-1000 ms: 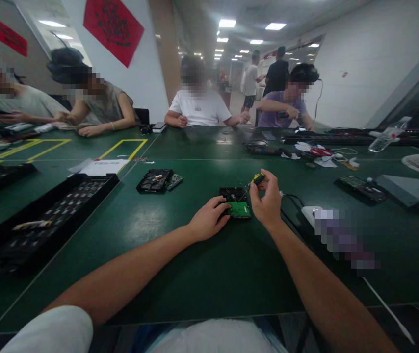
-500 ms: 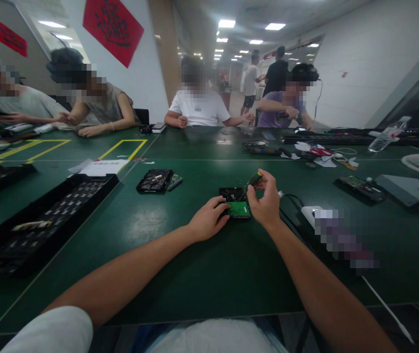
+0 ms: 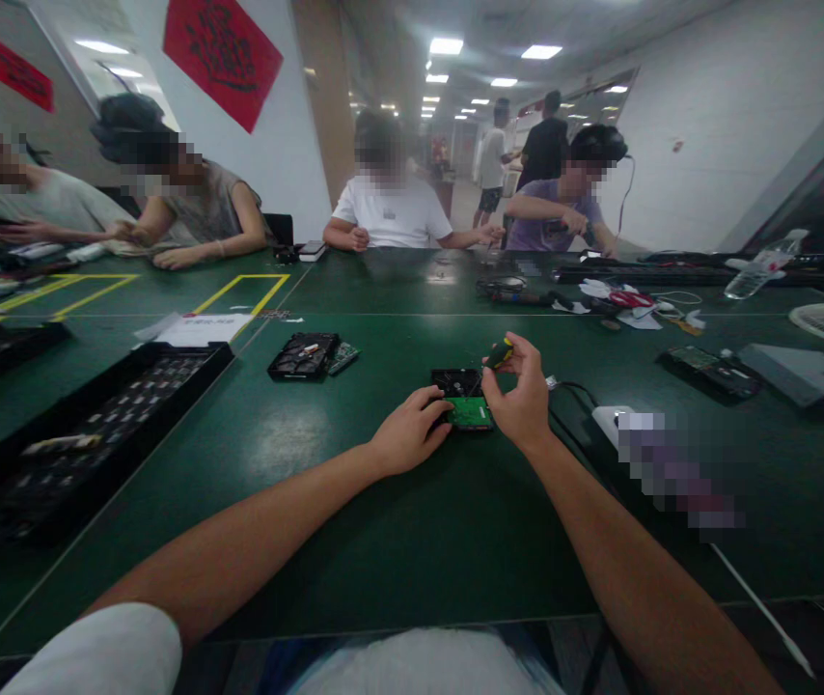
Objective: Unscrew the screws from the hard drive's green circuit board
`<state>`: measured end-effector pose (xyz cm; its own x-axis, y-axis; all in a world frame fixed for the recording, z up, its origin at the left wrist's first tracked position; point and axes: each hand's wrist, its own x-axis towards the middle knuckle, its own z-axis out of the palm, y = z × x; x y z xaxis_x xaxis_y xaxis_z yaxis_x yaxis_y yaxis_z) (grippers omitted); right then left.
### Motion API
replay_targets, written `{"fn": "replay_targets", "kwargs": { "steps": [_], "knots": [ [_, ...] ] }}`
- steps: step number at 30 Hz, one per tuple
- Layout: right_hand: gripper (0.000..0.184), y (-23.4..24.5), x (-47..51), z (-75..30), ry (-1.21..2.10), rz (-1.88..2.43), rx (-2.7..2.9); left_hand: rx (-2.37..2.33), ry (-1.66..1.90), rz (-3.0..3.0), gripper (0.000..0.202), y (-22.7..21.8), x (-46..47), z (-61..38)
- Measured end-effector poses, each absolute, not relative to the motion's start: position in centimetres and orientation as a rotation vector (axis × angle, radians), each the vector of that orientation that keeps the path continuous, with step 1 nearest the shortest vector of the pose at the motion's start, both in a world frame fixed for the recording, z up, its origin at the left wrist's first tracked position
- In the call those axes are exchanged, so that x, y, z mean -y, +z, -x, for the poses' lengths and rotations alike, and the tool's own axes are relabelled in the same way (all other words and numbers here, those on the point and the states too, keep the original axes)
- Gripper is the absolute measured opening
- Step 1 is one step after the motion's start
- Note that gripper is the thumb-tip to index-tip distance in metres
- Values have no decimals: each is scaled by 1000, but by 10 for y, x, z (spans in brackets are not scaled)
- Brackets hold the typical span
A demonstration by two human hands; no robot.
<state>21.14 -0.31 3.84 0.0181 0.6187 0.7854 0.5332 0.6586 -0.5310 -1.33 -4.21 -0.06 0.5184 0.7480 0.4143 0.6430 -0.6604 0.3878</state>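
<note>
A hard drive (image 3: 471, 413) lies on the table in front of me, its green circuit board facing up and its black casing showing at the far end. My left hand (image 3: 412, 430) grips it by the left side, with fingertips on the board's edge. In my right hand (image 3: 520, 396) is a screwdriver (image 3: 500, 354) with a dark green and yellow handle, held tilted between thumb and fingers over the drive's right side. The screwdriver's tip is too small to make out. Farther left lies another opened black drive (image 3: 303, 356) beside a loose circuit board (image 3: 343, 358).
A long black tray (image 3: 104, 434) stands at the left. To the right are a power strip (image 3: 606, 417) with cables, another drive (image 3: 708, 372) and a grey box (image 3: 810, 376). A plastic bottle (image 3: 766, 264) lies at the far right. Co-workers sit across the table.
The screwdriver's handle has shifted very slightly left in my right hand. My left hand and the hard drive stay in place.
</note>
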Motion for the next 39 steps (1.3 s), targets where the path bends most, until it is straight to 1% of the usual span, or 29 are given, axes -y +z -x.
{"fn": "replay_targets", "kwargs": {
  "steps": [6,13,16,21,25,30,32,36,39],
  "knots": [
    [61,41,3,-213,25,981,1641,-1197,840,-2578,36,-4,40,14],
    [64,37,2,-214,259,910,1736,-1194,854,-2578,35,-1,43,13],
    [63,35,1,-213,304,903,1739,-1197,850,-2581,35,0,43,13],
    [63,34,1,-213,256,933,1730,-1193,850,-2588,35,-3,41,14],
    [70,34,2,-212,229,961,1725,-1196,838,-2585,36,-3,41,14],
    [63,33,2,-212,329,924,1724,-1195,847,-2572,36,-1,42,13],
    [64,33,1,-212,343,922,1711,-1189,850,-2571,36,-1,42,13],
    [68,34,1,-213,226,998,1674,-1183,855,-2578,36,-2,41,13],
    [67,36,2,-213,193,1014,1681,-1177,853,-2584,36,-2,41,14]
  ]
}}
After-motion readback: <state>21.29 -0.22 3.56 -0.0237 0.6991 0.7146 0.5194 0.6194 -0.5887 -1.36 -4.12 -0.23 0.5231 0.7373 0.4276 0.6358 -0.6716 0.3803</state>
